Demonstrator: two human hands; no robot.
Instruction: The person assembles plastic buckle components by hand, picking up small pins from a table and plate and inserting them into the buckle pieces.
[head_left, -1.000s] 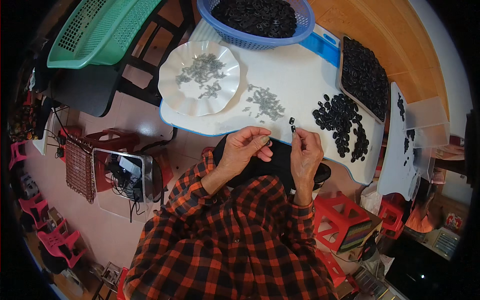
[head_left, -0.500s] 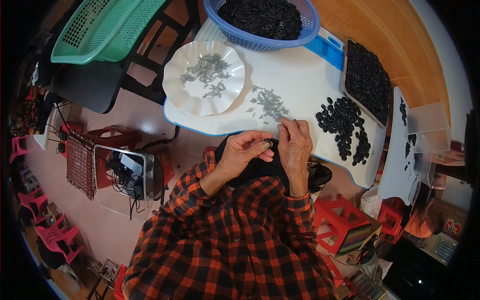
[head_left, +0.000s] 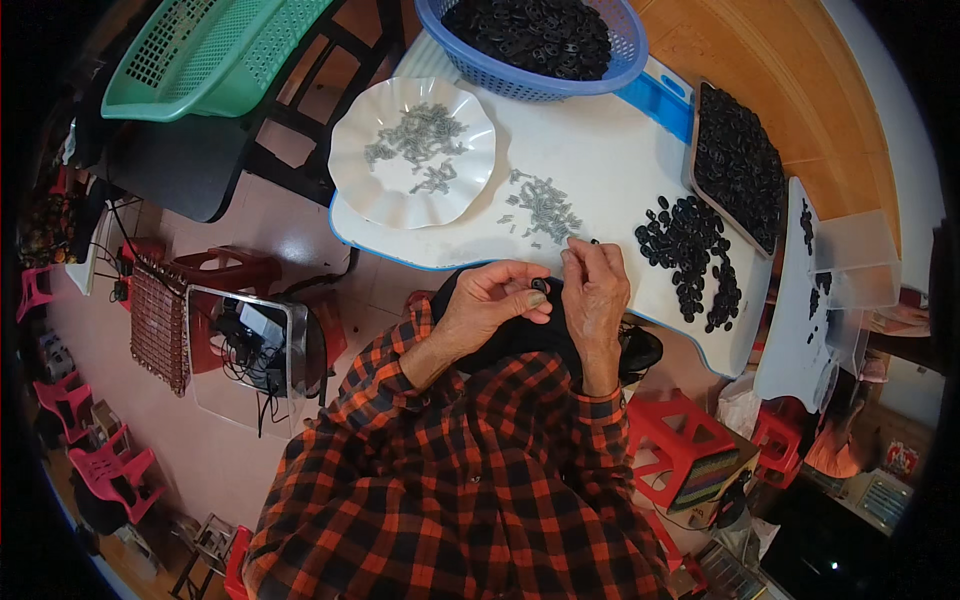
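Note:
My left hand [head_left: 497,299] is closed, pinching a small black oval plastic piece [head_left: 540,285] between thumb and fingertips above my lap. Close beside it, my right hand [head_left: 597,290] has its fingers drawn together at the table's near edge, by a loose heap of small grey spring-like pieces [head_left: 545,208]. A black bit [head_left: 594,241] shows right at its fingertips; whether they hold it I cannot tell. Right of that hand, many black oval pieces [head_left: 685,250] lie spread on the white table [head_left: 600,150]. More grey pieces lie in a white scalloped plate [head_left: 355,190] at the left.
A blue basket [head_left: 540,88] heaped with black parts stands at the far side. At the right, a tray [head_left: 740,160] is full of black pieces, with clear plastic boxes [head_left: 855,270] beyond. A green basket [head_left: 220,60] is far left; a red stool [head_left: 675,440] stands near my right.
The black piece in my left hand has turned and shows more plainly. My right hand has moved slightly right, with its fingertips still by the grey heap. The whole view has shifted a little.

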